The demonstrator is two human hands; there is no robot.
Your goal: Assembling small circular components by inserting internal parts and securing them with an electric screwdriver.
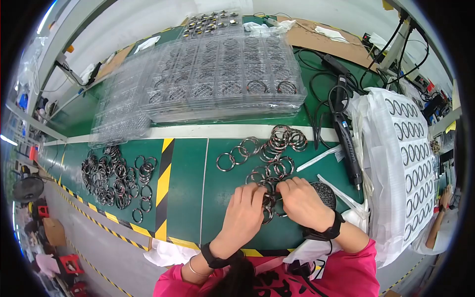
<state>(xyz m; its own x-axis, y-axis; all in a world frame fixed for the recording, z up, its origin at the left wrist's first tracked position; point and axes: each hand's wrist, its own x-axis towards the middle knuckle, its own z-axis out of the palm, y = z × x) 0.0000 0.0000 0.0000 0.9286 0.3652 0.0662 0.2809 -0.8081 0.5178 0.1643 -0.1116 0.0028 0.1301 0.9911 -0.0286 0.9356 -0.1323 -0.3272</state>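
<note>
Over the green bench, my left hand (243, 208) and my right hand (304, 202) are close together, fingers bent and pinched. Dark metal-looking rings (267, 215) show between them; each hand seems closed on a ring, though the fingertips partly cover it. Just beyond my fingers lies a loose pile of black-and-reddish rings (280, 137), some overlapping. A single ring (225, 162) rests at the pile's left side. Partly behind my right hand is a round black speckled piece (324, 195).
Left of the striped tape (164, 188) lies a heap of dark rings (118, 178). Clear plastic trays (222, 111) with rings are stacked at the back. A corded electric screwdriver (346, 148) lies at right, beside a white sheet (381, 198) carrying rows of rings.
</note>
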